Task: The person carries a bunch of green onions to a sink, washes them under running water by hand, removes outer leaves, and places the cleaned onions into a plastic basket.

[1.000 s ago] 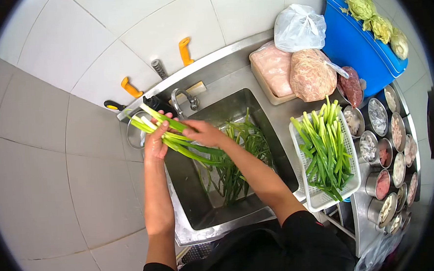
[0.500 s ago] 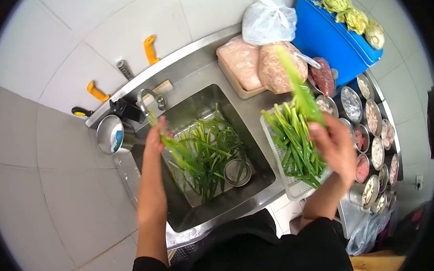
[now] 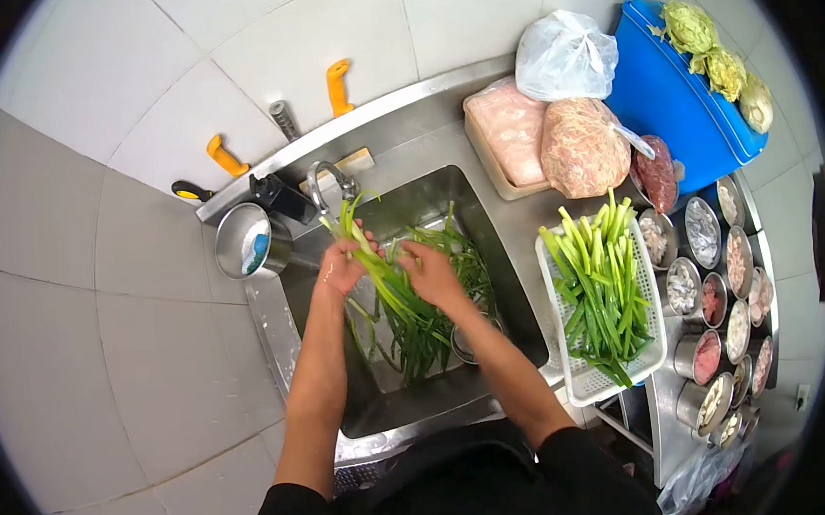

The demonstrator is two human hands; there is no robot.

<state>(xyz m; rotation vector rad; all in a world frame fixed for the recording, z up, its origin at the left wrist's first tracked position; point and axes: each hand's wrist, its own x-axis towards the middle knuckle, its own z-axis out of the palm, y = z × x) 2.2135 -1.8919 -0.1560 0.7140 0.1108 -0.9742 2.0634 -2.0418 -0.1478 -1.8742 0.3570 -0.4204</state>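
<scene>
Over the sink, my left hand (image 3: 344,266) is closed round a bunch of scallions (image 3: 376,276), pale stalk ends up by the faucet (image 3: 331,180) and green leaves hanging into the basin. My right hand (image 3: 432,273) is at the bunch's right side, fingers bent together at its edge; what they pinch is too small to make out. More scallions (image 3: 464,259) lie in the steel sink (image 3: 520,345), beside a round metal cup (image 3: 464,346) partly hidden by my right forearm. To the right, a white perforated basket (image 3: 568,380) holds a pile of scallions (image 3: 608,289).
Behind the basket are a tub of pale meat (image 3: 507,131), a bagged meat lump (image 3: 586,148) and a blue box (image 3: 675,95). Several steel cups of ingredients (image 3: 707,354) line the right side. A metal pot (image 3: 241,243) stands left of the faucet.
My right hand has come from above the basket to the sink, and the scallions it held there are gone from it. My left hand still holds scallions near the faucet. The view has shifted.
</scene>
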